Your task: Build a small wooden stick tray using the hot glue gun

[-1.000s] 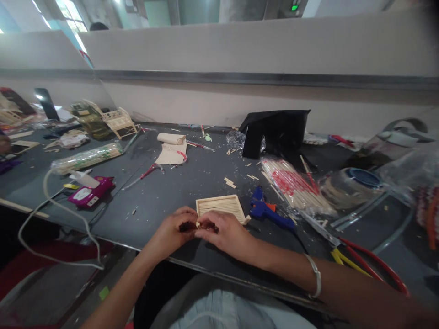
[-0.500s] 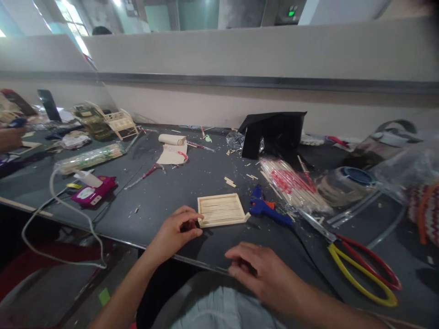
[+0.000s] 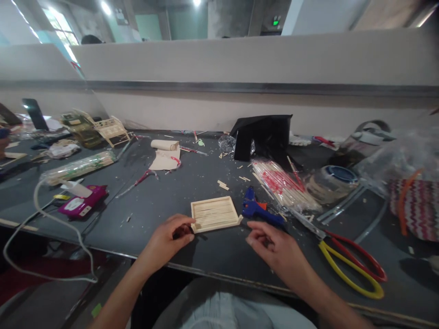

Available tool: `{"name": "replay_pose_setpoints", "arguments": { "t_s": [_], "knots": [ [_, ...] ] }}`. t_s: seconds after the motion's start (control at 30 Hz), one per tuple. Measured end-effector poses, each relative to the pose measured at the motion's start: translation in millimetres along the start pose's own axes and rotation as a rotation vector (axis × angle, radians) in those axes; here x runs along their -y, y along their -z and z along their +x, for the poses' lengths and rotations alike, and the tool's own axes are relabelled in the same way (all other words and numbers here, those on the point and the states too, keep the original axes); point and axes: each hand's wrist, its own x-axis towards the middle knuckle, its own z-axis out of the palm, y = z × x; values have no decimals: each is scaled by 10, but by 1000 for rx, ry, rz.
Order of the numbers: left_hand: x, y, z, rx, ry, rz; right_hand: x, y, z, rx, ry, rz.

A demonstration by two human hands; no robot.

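1. Head view: we see the tray [image 3: 215, 213] on the bench [image 3: 161, 194], left of the glue gun [image 3: 254, 209].
2. Left hand [image 3: 168, 237] at tray's near-left corner; we cannot tell whether its grip clamps it.
3. Right hand [image 3: 277, 246]: grip apart, near the glue gun.

The right grip [image 3: 274, 246] can pass leftward; the glue gun [image 3: 253, 209] blocks forward.

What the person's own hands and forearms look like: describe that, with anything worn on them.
The left hand and right hand are both ungloved, with slender fingers. Both forearms are bare as far as they show, with no sleeve in view. No ring or marking can be made out.
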Motion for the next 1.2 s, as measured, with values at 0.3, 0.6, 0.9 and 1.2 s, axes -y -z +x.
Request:
{"name": "replay_pose_setpoints", "arguments": {
  "t_s": [0.3,0.6,0.9,1.2],
  "knots": [
    [-103,-88,-10,-106,-53,156,-73,-73,248,6,84,-19],
    [-109,-86,-6,-98,-58,191,-59,-57,263,40,76,-15],
    [-125,-84,16,-90,-92,206,-55,-70,249,32,64,-3],
    [-82,-112,-24,-114,16,143,67,-47,334,131,28,54]
  ]
}}
